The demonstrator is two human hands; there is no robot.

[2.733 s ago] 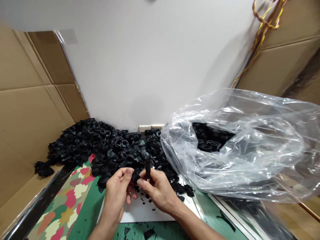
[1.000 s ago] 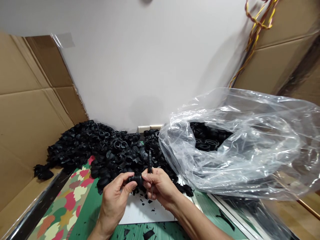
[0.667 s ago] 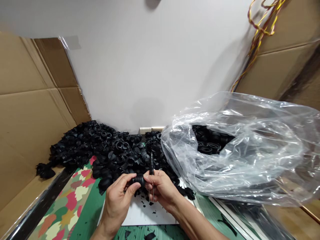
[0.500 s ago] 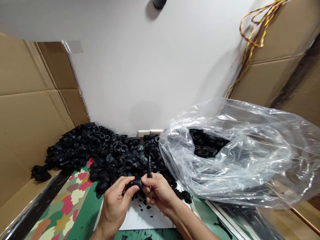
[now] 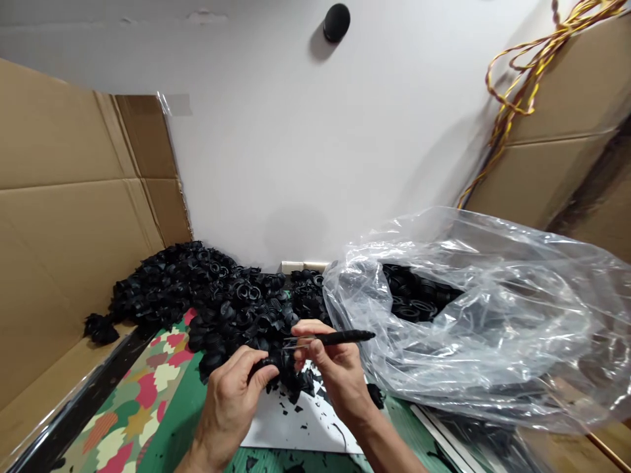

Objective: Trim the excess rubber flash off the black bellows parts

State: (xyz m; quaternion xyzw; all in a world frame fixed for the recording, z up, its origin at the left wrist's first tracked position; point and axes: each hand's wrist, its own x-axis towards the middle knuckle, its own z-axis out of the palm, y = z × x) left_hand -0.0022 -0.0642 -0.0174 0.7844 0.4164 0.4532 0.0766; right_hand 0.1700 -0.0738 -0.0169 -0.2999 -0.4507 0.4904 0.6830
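Pinched between the thumb and fingers of my left hand [image 5: 227,394] is a black ribbed rubber piece [image 5: 270,362], partly hidden by the fingers. My right hand [image 5: 338,368] grips a slim tool with a black handle [image 5: 348,337] and thin metal prongs, whose exact kind I cannot make out. The handle points right, and the prongs lie just above and right of the ribbed piece; whether they touch it is unclear. Beneath the hands, a white board [image 5: 290,430] carries small black scraps.
A large pile of black rubber pieces and trimmings [image 5: 236,305] spreads behind and left of my hands. On the right, a clear plastic bag [image 5: 497,348] holds more ribbed pieces. Cardboard panels [image 5: 73,151] flank the green work surface [image 5: 180,420]. Twisted yellow-brown wires [image 5: 522,85] hang at upper right.
My right hand has turned the tool from upright to nearly level, its handle now pointing right. My left hand keeps hold of the ribbed piece. The view has shifted slightly.
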